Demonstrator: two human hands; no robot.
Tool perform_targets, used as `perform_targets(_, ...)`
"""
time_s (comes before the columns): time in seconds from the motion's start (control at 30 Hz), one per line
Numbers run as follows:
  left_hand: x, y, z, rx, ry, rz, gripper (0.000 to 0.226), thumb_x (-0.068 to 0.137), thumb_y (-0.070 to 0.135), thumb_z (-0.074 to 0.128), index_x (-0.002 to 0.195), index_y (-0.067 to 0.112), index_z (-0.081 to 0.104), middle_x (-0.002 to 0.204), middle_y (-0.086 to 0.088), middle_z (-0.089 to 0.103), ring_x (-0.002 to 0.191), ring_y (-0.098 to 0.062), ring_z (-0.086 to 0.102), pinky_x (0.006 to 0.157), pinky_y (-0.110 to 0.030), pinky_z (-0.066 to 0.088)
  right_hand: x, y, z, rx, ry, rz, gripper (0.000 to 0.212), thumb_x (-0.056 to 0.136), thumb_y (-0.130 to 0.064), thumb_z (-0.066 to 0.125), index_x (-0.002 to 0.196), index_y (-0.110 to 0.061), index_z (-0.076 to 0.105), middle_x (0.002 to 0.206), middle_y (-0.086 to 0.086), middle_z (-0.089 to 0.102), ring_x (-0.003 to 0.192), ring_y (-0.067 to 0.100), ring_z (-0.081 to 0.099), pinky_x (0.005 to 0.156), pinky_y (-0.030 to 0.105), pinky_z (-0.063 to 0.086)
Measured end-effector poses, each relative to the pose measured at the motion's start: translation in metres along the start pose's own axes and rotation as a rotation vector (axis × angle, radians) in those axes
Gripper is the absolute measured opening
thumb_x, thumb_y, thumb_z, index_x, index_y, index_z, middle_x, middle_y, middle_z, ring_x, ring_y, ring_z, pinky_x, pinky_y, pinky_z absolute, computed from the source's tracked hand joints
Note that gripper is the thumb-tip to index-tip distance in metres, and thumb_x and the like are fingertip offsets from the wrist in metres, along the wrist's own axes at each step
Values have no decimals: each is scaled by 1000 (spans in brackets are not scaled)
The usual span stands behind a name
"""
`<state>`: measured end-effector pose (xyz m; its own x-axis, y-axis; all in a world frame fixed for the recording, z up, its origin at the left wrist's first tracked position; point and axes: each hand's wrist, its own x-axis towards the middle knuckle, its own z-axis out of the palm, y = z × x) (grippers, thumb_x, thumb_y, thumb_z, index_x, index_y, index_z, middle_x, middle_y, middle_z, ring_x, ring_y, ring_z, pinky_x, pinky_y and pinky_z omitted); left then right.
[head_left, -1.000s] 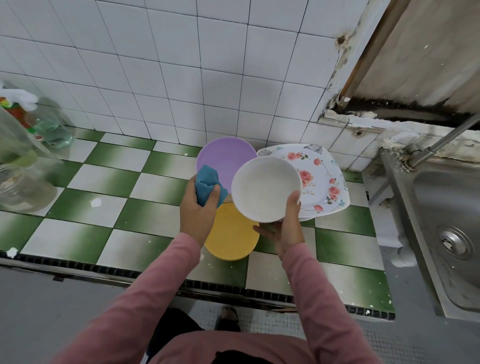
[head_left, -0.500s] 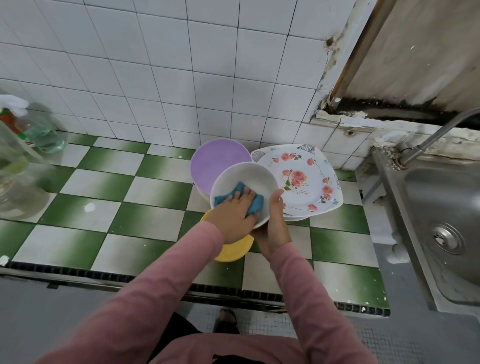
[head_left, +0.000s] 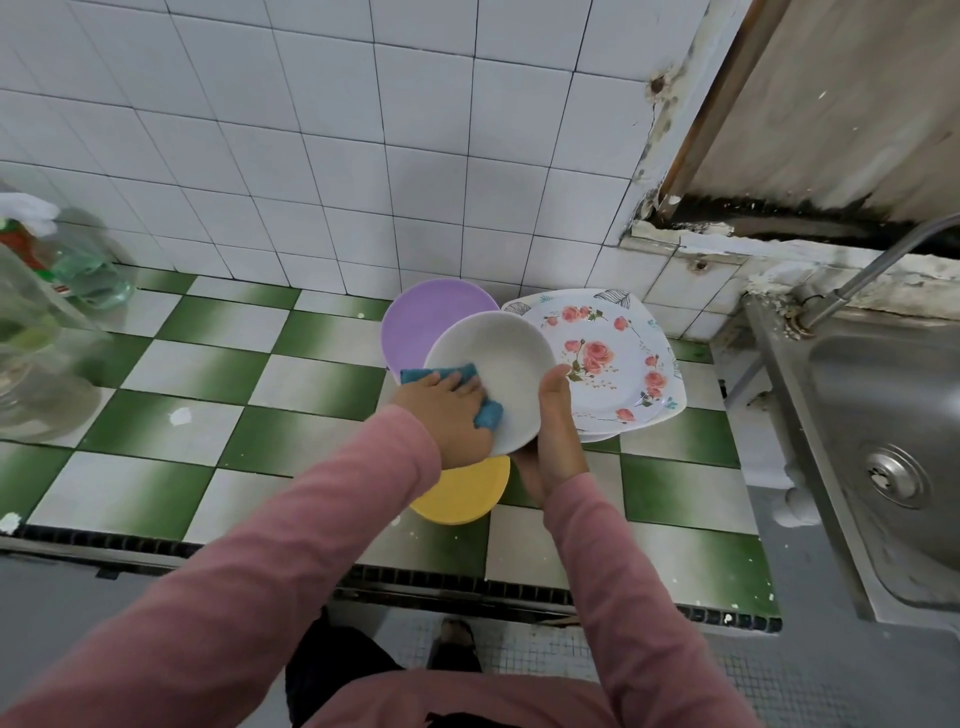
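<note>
A white plate (head_left: 511, 364) is held tilted above the green-and-white tiled counter (head_left: 218, 364). My right hand (head_left: 553, 431) grips its lower right rim, thumb on the upper face. My left hand (head_left: 447, 415) presses a blue cloth (head_left: 441, 375) flat against the plate's left side, fingers stretched over the cloth. Under the hands lie a yellow plate (head_left: 462, 493) and a purple plate (head_left: 421, 322). A stack of rose-patterned plates (head_left: 613, 358) sits just to the right.
A steel sink (head_left: 893, 441) with a tap (head_left: 872, 270) stands at the right. Clear bottles and a jar (head_left: 36, 332) crowd the counter's left end. White wall tiles rise behind. The counter's front edge runs below my arms.
My left hand brought the blue cloth onto the white plate, then slid it from the plate's middle to its left side. The plate came lower and closer.
</note>
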<state>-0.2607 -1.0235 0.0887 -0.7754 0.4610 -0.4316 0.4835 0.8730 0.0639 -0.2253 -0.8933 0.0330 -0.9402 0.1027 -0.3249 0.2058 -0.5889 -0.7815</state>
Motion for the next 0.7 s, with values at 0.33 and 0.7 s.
perform_targets(0.33,8,14,10,-477,28,209,60,105,21,36,157,21,6,163,-1,-18,150,-23,-13,119,-33,-8,3,2,2,-24,-26,46,82,75,-79,50,146,-38,39,143,0,56,125,26,60,97,58,52)
perform_targets(0.7,9,-2,2,88,-62,76,48,103,28,32,149,13,31,157,-14,29,142,-34,32,117,-53,25,4,-4,-5,-35,23,24,85,73,-79,51,142,-32,37,134,12,61,119,34,63,97,58,51)
